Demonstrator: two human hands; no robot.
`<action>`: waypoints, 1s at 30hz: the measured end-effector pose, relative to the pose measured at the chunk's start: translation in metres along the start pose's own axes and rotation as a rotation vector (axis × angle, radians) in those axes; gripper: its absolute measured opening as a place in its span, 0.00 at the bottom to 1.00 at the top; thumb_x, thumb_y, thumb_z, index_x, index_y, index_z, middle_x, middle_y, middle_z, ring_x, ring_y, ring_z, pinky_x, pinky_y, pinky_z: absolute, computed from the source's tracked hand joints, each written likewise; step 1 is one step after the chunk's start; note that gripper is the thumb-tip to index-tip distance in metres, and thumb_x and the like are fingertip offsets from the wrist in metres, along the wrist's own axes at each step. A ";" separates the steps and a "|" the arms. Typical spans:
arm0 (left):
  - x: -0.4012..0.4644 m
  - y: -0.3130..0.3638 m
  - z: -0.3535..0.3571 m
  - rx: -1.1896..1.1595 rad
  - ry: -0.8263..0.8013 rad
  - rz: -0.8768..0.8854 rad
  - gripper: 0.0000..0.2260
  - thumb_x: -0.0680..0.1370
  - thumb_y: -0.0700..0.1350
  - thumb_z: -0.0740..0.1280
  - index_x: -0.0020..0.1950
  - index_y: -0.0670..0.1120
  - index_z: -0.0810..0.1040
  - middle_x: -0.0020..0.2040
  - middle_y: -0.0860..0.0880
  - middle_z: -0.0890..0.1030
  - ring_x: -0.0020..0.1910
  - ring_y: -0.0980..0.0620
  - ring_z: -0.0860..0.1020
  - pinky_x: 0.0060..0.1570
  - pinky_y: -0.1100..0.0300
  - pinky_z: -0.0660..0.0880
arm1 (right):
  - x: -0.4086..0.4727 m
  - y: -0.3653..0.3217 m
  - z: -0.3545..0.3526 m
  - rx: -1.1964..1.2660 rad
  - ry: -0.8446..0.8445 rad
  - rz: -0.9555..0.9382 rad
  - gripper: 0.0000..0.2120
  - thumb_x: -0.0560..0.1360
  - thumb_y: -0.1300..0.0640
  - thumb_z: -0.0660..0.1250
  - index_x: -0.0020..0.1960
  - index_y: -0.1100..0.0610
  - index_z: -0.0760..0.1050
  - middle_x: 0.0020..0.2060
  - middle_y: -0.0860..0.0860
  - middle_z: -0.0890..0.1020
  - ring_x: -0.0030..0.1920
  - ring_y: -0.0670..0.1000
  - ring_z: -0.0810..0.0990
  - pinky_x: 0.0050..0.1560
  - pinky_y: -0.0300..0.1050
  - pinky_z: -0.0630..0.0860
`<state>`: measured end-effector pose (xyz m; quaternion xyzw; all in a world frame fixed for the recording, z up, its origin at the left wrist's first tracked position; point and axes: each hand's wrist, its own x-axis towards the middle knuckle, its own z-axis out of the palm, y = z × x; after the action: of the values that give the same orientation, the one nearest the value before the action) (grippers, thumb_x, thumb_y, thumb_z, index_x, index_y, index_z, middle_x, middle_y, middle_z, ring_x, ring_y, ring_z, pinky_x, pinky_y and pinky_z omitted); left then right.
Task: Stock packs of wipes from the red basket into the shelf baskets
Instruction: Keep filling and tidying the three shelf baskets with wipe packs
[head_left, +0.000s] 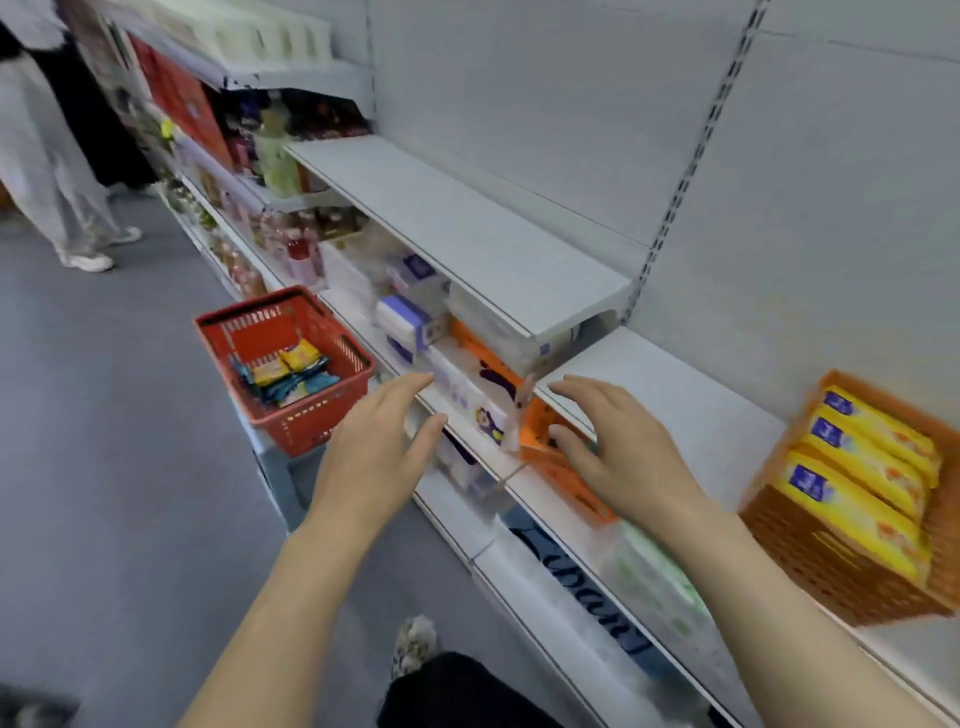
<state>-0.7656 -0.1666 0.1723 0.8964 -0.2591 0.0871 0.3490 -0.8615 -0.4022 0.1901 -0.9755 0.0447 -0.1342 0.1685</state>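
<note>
The red basket stands on a low ledge at the left, holding several yellow and blue wipe packs. An orange shelf basket at the right holds three yellow packs. A second orange shelf basket sits under my right hand, whose spread fingers hover over or touch its rim; contact is unclear. My left hand reaches forward with straight fingers near the shelf edge, holding nothing.
A bare white shelf juts out above the hands. Boxes and packs fill the shelf behind the left hand. Bottles line shelves further left. Another person's legs stand in the aisle at far left.
</note>
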 end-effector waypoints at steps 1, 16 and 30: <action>0.013 -0.019 -0.007 0.011 0.012 -0.004 0.19 0.79 0.51 0.68 0.70 0.50 0.74 0.68 0.52 0.77 0.67 0.52 0.74 0.65 0.55 0.70 | 0.023 -0.010 0.012 0.007 -0.006 -0.021 0.20 0.79 0.50 0.64 0.71 0.48 0.71 0.68 0.45 0.75 0.69 0.48 0.70 0.63 0.37 0.64; 0.268 -0.288 -0.101 0.163 -0.155 -0.112 0.19 0.79 0.49 0.68 0.70 0.48 0.75 0.67 0.50 0.78 0.67 0.50 0.75 0.65 0.57 0.68 | 0.368 -0.142 0.179 0.210 -0.120 0.011 0.19 0.79 0.52 0.66 0.69 0.54 0.74 0.67 0.51 0.77 0.68 0.53 0.74 0.65 0.50 0.72; 0.448 -0.545 -0.008 0.109 -0.673 -0.015 0.19 0.80 0.53 0.65 0.71 0.50 0.73 0.68 0.50 0.77 0.66 0.49 0.75 0.65 0.52 0.72 | 0.501 -0.168 0.373 0.152 -0.268 0.573 0.19 0.79 0.52 0.66 0.69 0.53 0.73 0.65 0.51 0.78 0.63 0.55 0.77 0.61 0.47 0.72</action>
<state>-0.0976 -0.0033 0.0125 0.8940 -0.3481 -0.2026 0.1960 -0.2701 -0.1928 0.0321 -0.9169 0.2847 0.0453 0.2760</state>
